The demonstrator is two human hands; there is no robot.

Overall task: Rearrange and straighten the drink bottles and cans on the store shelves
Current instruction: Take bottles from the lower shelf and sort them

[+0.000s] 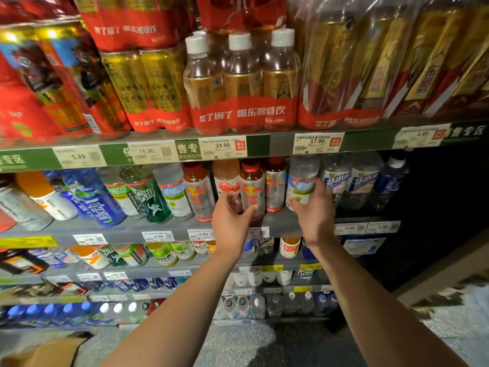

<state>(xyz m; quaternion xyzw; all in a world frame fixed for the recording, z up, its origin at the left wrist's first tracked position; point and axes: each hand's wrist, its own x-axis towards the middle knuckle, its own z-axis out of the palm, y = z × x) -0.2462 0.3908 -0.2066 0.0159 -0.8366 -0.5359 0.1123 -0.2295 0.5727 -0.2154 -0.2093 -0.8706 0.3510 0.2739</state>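
On the second shelf point(280, 225) stands a row of drink bottles. My left hand point(231, 223) reaches in at the middle, its fingers and thumb curled round a silver bottle with a red bull label and an amber top point(252, 185). A peach-coloured bottle point(226, 172) stands just left of it, partly behind my fingers. My right hand point(315, 215) holds a clear bottle with a blue-and-white label point(301, 181), thumb on its lower front and fingers up its right side. Both bottles stand upright on the shelf.
Shrink-wrapped packs of gold drink bottles point(242, 83) and cans fill the top shelf. Green, blue and orange-capped bottles point(148, 197) lean to the left on my shelf. Clear bottles point(362, 178) stand to the right. Lower shelves hold more bottles. A cardboard box point(45, 352) lies on the floor.
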